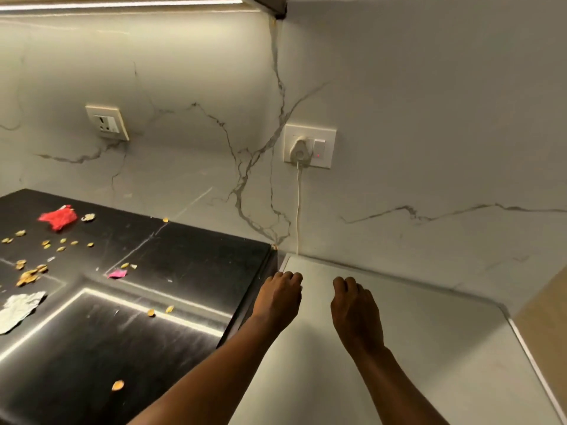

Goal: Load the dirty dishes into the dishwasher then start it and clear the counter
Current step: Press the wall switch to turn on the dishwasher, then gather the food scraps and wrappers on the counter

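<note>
Nearest: both forearms reach fwd over a white flat-topped appliance (414,348), prob. the dishwasher's top, w/ a rounded rim on its right. Left hand (277,300) and right hand (357,314) hover or rest near its back edge, knuckles up, fingers curled under. Neither visibly grasps anything; whether fingertips touch the surface, can't tell.

Left of the hands, just beside the white top, sits the black counter (190,265), glossy, w/ strip-light glare. Still littered: yellow-brown food scraps (29,276) scattered about, a crumpled foil piece (18,309) at the left edge, a small pink scrap (117,273) mid-counter, a red wrapper (58,217) farther back.

Handling, as a judgement: scraps are light, loose, brittle-looking, so better swept into a cupped palm than pinched one by one; they'd slide easily on polished stone. Foil and wrapper are featherlight, crushable, so grab anywhere. No dishes in view.

Farther: a white cable (298,210) drops behind the appliance from a plug (300,151) in a wall socket (310,146), red lamp lit. A second socket (107,122) sits left on the marble backsplash.

Hidden: appliance door, controls and front are below frame, so loading and start state can't be judged. Foil is cut off at the frame edge.
</note>
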Demonstrator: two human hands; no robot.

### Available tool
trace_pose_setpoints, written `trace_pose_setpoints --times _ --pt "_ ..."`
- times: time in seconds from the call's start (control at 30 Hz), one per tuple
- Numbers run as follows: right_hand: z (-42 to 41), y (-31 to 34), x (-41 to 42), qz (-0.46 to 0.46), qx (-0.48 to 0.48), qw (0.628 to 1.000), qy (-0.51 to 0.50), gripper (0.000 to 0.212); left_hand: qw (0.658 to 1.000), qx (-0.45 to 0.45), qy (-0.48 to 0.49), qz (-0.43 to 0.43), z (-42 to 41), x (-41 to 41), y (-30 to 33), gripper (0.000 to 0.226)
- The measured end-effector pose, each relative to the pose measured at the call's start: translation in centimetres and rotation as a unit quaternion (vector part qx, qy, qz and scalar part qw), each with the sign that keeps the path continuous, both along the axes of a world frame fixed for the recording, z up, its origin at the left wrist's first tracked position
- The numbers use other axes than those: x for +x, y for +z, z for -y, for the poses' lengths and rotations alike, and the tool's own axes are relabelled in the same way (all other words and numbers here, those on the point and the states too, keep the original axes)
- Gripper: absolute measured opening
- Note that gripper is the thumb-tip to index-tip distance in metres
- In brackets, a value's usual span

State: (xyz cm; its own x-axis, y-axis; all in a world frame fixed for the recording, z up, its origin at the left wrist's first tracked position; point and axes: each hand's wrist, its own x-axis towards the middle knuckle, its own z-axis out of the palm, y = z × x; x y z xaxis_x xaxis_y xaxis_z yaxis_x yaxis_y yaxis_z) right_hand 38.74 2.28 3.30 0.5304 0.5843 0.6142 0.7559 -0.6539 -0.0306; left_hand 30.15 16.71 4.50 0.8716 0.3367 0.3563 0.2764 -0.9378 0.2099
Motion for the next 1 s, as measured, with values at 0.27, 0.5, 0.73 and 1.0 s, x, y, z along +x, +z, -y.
trace_pose_setpoints --times 0.27,0.5,0.73,1.0 --pt "2.4 -1.2 -6.9 -0.04 0.0 0.998 0.049 0.026 0.998 -0.032 -0.007 0.046 4.2 -7.0 0.5 0.022" --pt "2.9 -2.8 -13.4 -0.051 -0.024 0.996 0.075 0.026 0.997 -0.052 0.04 0.048 5.7 -14.7 -2.1 0.015" --pt "0.9 -3.6 -21.0 -0.05 -0.038 0.995 0.079 0.024 0.995 -0.045 0.089 0.014 2.9 -24.6 -2.9 0.016" --pt "-3.7 -5.4 -32.0 -0.099 -0.027 0.986 0.13 0.006 0.987 -0.037 0.153 -0.027 -1.4 -36.8 -4.6 0.023"
